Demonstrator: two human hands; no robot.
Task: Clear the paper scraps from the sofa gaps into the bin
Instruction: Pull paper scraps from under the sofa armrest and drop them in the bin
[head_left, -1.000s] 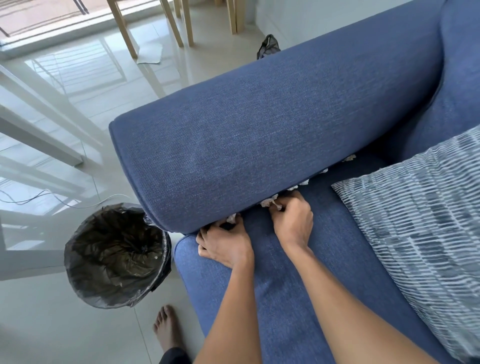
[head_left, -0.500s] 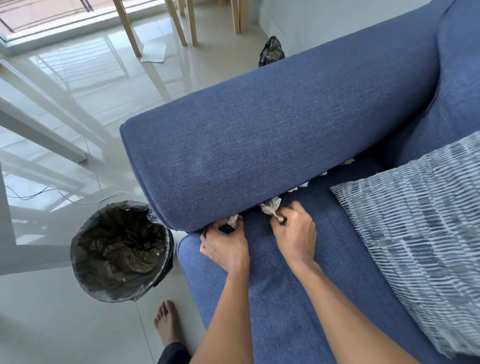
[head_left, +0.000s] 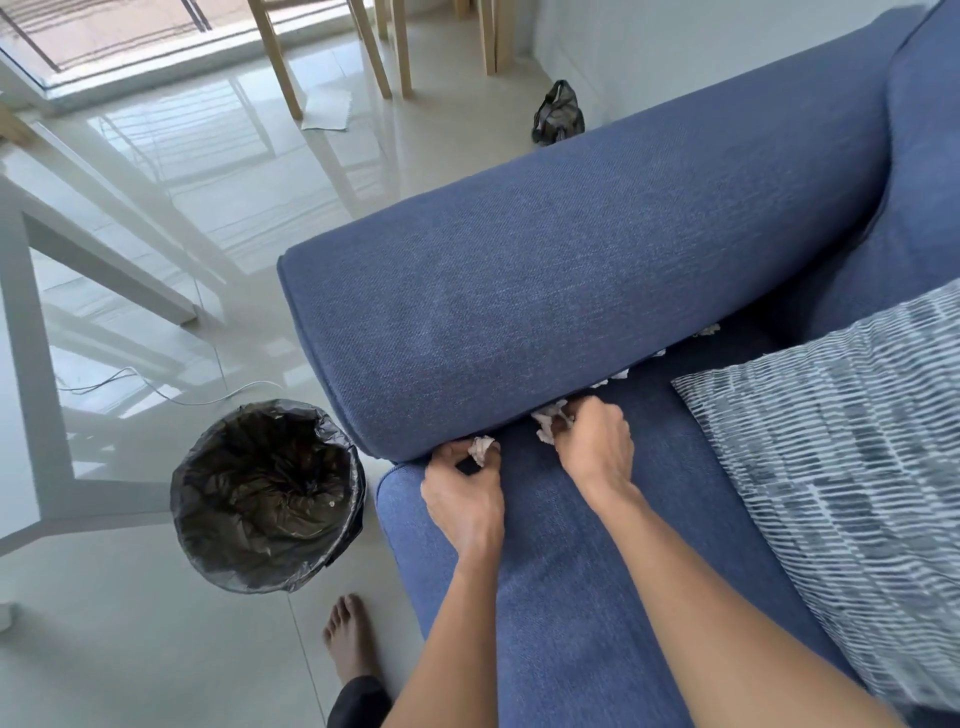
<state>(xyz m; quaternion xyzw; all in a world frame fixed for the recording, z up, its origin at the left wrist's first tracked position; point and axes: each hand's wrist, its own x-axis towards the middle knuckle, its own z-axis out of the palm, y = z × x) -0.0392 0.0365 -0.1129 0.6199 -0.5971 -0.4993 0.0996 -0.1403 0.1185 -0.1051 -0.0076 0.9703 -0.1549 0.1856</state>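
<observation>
Glossy floor tiles filled the left of the frame, our bin (head_left: 267, 506) at lower left holding no scraps we could see. At centre, our left hand (head_left: 464, 498) pinched one scrap (head_left: 482, 448) from the sofa gap (head_left: 519, 434); our right hand (head_left: 594, 446) gripped another scrap (head_left: 546, 420). More scraps (head_left: 621, 375) dotted the gap toward the right.

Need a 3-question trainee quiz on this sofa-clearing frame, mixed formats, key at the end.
1. True or false: the bin stands on the floor by the sofa's armrest.
2. What does the left hand pinch?
A. a paper scrap
B. a cable
C. the patterned cushion
3. Fill in: the right hand grips a scrap at the ___ between armrest and seat cushion.

Key: 1 true; 2 A; 3 gap
</observation>
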